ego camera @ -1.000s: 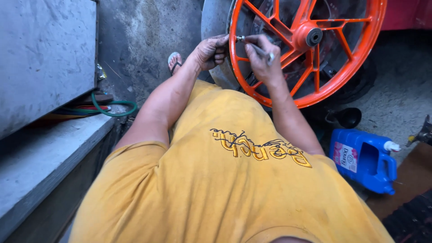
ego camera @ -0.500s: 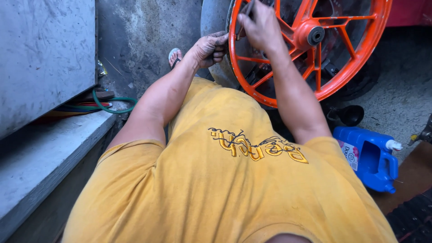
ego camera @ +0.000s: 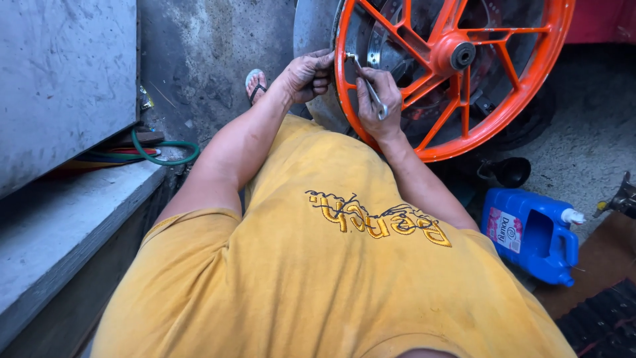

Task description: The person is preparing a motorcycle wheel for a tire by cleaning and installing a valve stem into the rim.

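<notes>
An orange spoked wheel rim (ego camera: pixel 530 99) with a grey tyre (ego camera: pixel 311 26) stands upright in front of me. My left hand (ego camera: pixel 308 74) grips the tyre's edge at the rim's left side. My right hand (ego camera: pixel 377 99) is closed around a thin metal tool (ego camera: pixel 368 83) whose tip touches the inside of the rim near the left edge. My yellow shirt fills the lower part of the view.
A blue plastic jug (ego camera: pixel 533 235) with a white cap stands on the ground at the right. A black funnel (ego camera: pixel 510 171) lies beside it. A green hose (ego camera: pixel 165 156) coils under a grey concrete ledge (ego camera: pixel 59 219) at the left. My sandalled foot (ego camera: pixel 255 83) rests beyond the left hand.
My right hand went up to the top of the rim, then came back down to its left side with the tool. The left hand stayed on the tyre.
</notes>
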